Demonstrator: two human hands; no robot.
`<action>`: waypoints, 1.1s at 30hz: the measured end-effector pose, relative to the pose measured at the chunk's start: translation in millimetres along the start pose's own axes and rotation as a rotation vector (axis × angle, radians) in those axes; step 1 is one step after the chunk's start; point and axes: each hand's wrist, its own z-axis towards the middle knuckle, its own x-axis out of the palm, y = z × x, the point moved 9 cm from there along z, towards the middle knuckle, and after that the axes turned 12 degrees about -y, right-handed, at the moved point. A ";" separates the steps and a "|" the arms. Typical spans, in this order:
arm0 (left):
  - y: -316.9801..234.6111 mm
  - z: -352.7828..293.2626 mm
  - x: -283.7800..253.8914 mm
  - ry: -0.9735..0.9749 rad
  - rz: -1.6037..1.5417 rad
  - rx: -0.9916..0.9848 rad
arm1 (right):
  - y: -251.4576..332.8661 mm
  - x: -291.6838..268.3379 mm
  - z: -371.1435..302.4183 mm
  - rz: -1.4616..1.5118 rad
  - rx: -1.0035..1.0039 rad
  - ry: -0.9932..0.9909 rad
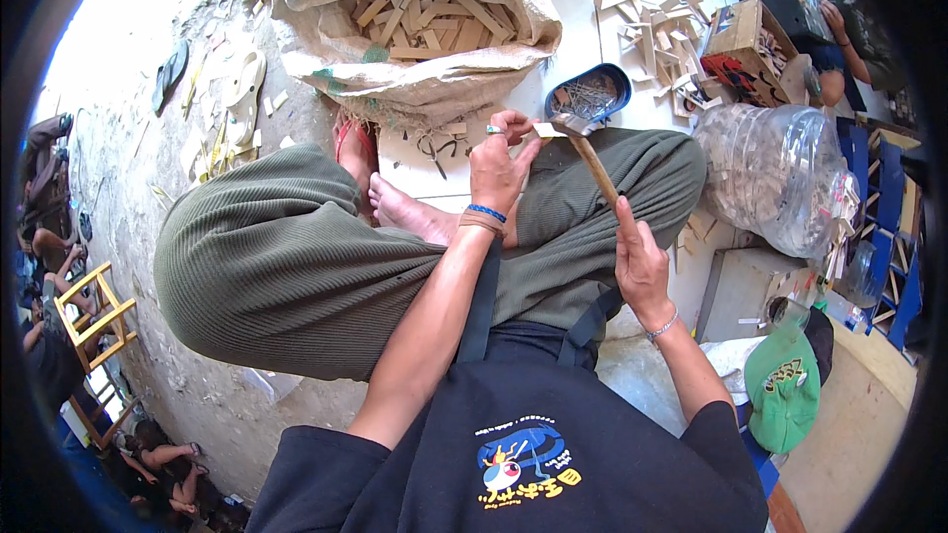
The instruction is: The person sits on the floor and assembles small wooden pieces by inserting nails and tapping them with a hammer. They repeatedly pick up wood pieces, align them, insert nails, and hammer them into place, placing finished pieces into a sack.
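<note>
My right hand point(642, 262) is closed round the wooden handle of a hammer point(596, 170). The hammer's metal head lies beside a small pale block point(549, 130), just above my right knee. My left hand point(501, 163), with a ring and blue and brown wrist bands, has its fingers curled at the block's left end and seems to pinch it. Whether a nail is between the fingers cannot be made out. Right behind the hammer head sits a blue oval tin point(620, 85) holding many nails. Pliers point(435, 150) lie on the floor by my left hand.
A woven sack point(415, 99) full of wood pieces stands in front. Loose wood pieces point(660, 32), a cardboard box point(736, 44) and a big clear plastic jar point(770, 173) are at right. A green cap point(783, 390) lies nearer me. Other people sit at far left and upper right.
</note>
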 end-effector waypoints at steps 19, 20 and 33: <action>1.3 5.1 -4.1 -0.049 -0.255 -0.130 | -36.8 -34.5 -13.3 -0.080 0.128 -0.081; 1.1 8.0 -5.5 -0.070 -0.344 -0.156 | -52.1 -39.8 -22.5 -0.088 0.235 -0.027; 20.1 -19.5 10.0 -0.051 -1.015 -0.850 | -62.4 -50.4 -22.2 -0.319 0.326 0.141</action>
